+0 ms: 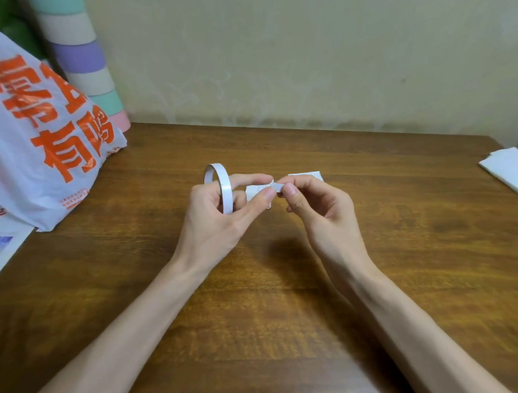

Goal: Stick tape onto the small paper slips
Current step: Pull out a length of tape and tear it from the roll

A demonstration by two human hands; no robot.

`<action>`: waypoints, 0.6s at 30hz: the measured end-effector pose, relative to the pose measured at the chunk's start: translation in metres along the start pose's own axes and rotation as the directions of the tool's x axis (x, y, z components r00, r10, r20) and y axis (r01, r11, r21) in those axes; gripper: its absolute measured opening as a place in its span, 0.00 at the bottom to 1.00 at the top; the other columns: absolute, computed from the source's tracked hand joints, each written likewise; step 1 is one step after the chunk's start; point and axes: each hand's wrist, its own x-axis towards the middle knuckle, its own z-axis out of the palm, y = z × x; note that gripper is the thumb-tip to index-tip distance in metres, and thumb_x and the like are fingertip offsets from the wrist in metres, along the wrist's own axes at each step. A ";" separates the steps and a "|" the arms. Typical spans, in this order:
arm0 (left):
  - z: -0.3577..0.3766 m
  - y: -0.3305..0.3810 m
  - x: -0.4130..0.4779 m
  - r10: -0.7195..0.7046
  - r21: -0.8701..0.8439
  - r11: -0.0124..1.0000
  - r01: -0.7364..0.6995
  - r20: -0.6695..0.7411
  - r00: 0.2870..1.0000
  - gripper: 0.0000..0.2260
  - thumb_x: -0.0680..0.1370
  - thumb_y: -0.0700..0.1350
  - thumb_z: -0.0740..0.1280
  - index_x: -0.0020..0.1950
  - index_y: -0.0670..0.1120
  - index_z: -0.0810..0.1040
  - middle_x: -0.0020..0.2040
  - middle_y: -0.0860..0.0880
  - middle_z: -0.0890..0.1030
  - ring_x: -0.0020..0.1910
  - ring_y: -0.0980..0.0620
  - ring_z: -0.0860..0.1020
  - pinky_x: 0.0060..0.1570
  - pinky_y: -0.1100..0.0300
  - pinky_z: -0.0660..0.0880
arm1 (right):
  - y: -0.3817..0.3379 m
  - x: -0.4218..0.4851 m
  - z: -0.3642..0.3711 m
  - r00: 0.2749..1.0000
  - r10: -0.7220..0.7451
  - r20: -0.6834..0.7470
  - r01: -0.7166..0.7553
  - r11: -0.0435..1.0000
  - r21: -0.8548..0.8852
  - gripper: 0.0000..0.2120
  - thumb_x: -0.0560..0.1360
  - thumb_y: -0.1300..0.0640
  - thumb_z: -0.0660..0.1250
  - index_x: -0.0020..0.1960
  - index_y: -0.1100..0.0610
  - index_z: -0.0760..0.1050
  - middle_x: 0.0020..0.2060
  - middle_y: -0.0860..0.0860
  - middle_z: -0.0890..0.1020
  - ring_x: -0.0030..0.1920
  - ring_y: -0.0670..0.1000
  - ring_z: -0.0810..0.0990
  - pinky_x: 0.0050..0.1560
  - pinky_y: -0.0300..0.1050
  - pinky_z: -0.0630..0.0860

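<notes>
A thin white tape roll [224, 186] hangs around the fingers of my left hand [220, 216], held above the wooden table [256, 300]. My left thumb and forefinger pinch the tape's free end [276, 186], and my right hand [317, 205] pinches the same short strip from the other side. Two small printed paper slips lie on the table behind my hands: one [257, 192] partly hidden by my left fingers, the other [306, 176] behind my right fingers.
A white plastic bag with orange print [38, 140] stands at the left, over some papers. A stack of pastel rolls [83, 64] leans against the wall behind it. White folded sheets [509, 173] lie at the table's right edge.
</notes>
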 end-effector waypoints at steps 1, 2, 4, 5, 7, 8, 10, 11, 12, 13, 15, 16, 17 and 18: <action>0.000 0.000 0.000 0.011 0.007 1.000 -0.011 -0.001 1.000 0.09 0.79 0.42 0.74 0.52 0.36 0.86 0.24 0.52 0.64 0.22 0.61 0.68 0.38 0.74 0.68 | 0.000 0.000 0.001 1.000 -0.005 0.013 0.006 1.000 -0.017 0.07 0.83 0.60 0.68 0.54 0.62 0.84 0.47 0.48 0.87 0.49 0.42 0.82 0.55 0.40 0.76; 0.001 0.000 0.000 0.019 0.015 1.000 -0.019 -0.004 1.000 0.07 0.79 0.42 0.75 0.52 0.39 0.87 0.24 0.49 0.62 0.22 0.60 0.65 0.38 0.75 0.68 | 0.001 0.000 0.001 1.000 -0.011 0.022 0.012 0.999 -0.032 0.07 0.83 0.60 0.68 0.55 0.62 0.84 0.48 0.48 0.87 0.50 0.43 0.83 0.55 0.39 0.76; 0.001 -0.001 0.001 0.031 0.030 0.999 -0.030 -0.028 0.999 0.05 0.78 0.42 0.76 0.52 0.42 0.88 0.26 0.47 0.62 0.23 0.58 0.64 0.37 0.75 0.69 | 0.002 -0.001 0.002 0.999 -0.033 0.033 0.036 0.996 -0.076 0.07 0.84 0.60 0.68 0.55 0.61 0.84 0.50 0.50 0.87 0.54 0.47 0.85 0.58 0.42 0.78; 0.001 -0.002 0.002 0.032 0.039 0.999 -0.030 -0.047 0.998 0.05 0.77 0.42 0.77 0.51 0.42 0.88 0.26 0.47 0.62 0.23 0.58 0.64 0.37 0.74 0.69 | 0.002 -0.001 0.002 0.998 -0.044 0.037 0.048 0.994 -0.100 0.06 0.83 0.60 0.68 0.54 0.60 0.84 0.50 0.50 0.87 0.55 0.48 0.85 0.58 0.43 0.78; 0.000 -0.003 0.002 0.027 0.058 0.998 -0.023 -0.080 0.996 0.04 0.76 0.44 0.78 0.49 0.45 0.88 0.26 0.48 0.63 0.25 0.57 0.62 0.34 0.71 0.67 | 0.002 -0.002 0.003 0.998 -0.057 0.035 0.062 0.989 -0.137 0.06 0.83 0.61 0.69 0.54 0.59 0.84 0.49 0.48 0.87 0.54 0.47 0.84 0.58 0.43 0.79; 0.000 -0.003 0.002 0.021 0.064 0.998 -0.016 -0.090 0.996 0.04 0.76 0.45 0.78 0.47 0.46 0.89 0.26 0.47 0.63 0.26 0.57 0.61 0.32 0.68 0.66 | 0.002 -0.002 0.003 0.997 -0.063 0.032 0.068 0.986 -0.153 0.05 0.83 0.61 0.69 0.54 0.58 0.84 0.49 0.48 0.87 0.54 0.47 0.84 0.57 0.44 0.79; 0.000 -0.005 0.002 0.010 0.079 0.997 -0.002 -0.101 0.995 0.04 0.75 0.47 0.78 0.46 0.47 0.89 0.26 0.43 0.64 0.26 0.54 0.61 0.30 0.61 0.65 | 0.001 -0.002 0.004 0.996 -0.084 0.031 0.088 0.977 -0.196 0.05 0.83 0.60 0.69 0.54 0.57 0.85 0.49 0.48 0.86 0.53 0.49 0.83 0.55 0.47 0.79; 0.000 -0.005 0.002 0.005 0.087 0.996 0.005 -0.104 0.995 0.04 0.75 0.47 0.78 0.45 0.48 0.88 0.27 0.40 0.65 0.26 0.53 0.62 0.30 0.57 0.65 | 0.001 -0.002 0.004 0.995 -0.092 0.032 0.096 0.972 -0.216 0.06 0.83 0.60 0.69 0.54 0.57 0.85 0.49 0.48 0.86 0.53 0.50 0.82 0.54 0.48 0.79; 0.000 -0.005 0.002 0.002 0.092 0.996 0.009 -0.110 0.994 0.04 0.76 0.47 0.78 0.45 0.48 0.88 0.27 0.38 0.66 0.26 0.52 0.62 0.30 0.56 0.65 | 0.000 -0.002 0.004 0.995 -0.093 0.030 0.098 0.969 -0.228 0.06 0.83 0.60 0.70 0.54 0.56 0.85 0.49 0.49 0.86 0.53 0.51 0.82 0.54 0.49 0.78; 0.000 -0.005 0.003 0.002 0.100 0.995 0.010 -0.119 0.993 0.04 0.76 0.47 0.78 0.44 0.48 0.88 0.27 0.38 0.67 0.26 0.52 0.62 0.30 0.56 0.65 | -0.001 -0.003 0.005 0.996 -0.088 0.027 0.092 0.968 -0.233 0.06 0.83 0.59 0.70 0.55 0.55 0.86 0.50 0.49 0.85 0.53 0.51 0.82 0.53 0.48 0.78; 0.000 -0.008 0.003 0.013 0.139 0.990 0.008 -0.152 0.988 0.04 0.76 0.47 0.78 0.43 0.48 0.88 0.26 0.41 0.68 0.26 0.54 0.63 0.29 0.62 0.65 | -0.005 -0.004 0.007 0.997 -0.069 0.027 0.073 0.968 -0.238 0.07 0.82 0.58 0.70 0.57 0.54 0.86 0.52 0.50 0.84 0.54 0.49 0.82 0.50 0.43 0.78; 0.000 -0.009 0.002 0.028 0.171 0.985 0.001 -0.169 0.985 0.04 0.76 0.47 0.78 0.43 0.48 0.87 0.25 0.44 0.68 0.25 0.56 0.64 0.29 0.65 0.66 | -0.006 -0.005 0.008 0.998 -0.061 0.032 0.067 0.968 -0.244 0.07 0.82 0.58 0.71 0.58 0.55 0.86 0.54 0.50 0.83 0.54 0.47 0.82 0.49 0.39 0.76; 0.000 -0.009 0.002 0.050 0.208 0.978 -0.011 -0.186 0.981 0.04 0.76 0.47 0.78 0.44 0.47 0.87 0.25 0.46 0.69 0.25 0.56 0.64 0.30 0.67 0.66 | -0.008 -0.005 0.009 0.998 -0.054 0.040 0.063 0.966 -0.249 0.08 0.82 0.59 0.71 0.59 0.55 0.86 0.55 0.51 0.82 0.53 0.44 0.81 0.48 0.35 0.75; 0.001 -0.009 0.002 0.075 0.244 0.969 -0.024 -0.202 0.977 0.04 0.77 0.47 0.78 0.44 0.47 0.87 0.25 0.48 0.68 0.25 0.56 0.65 0.30 0.68 0.65 | -0.010 -0.006 0.010 0.998 -0.044 0.049 0.055 0.965 -0.255 0.09 0.82 0.60 0.71 0.60 0.55 0.86 0.57 0.51 0.81 0.52 0.43 0.81 0.48 0.33 0.74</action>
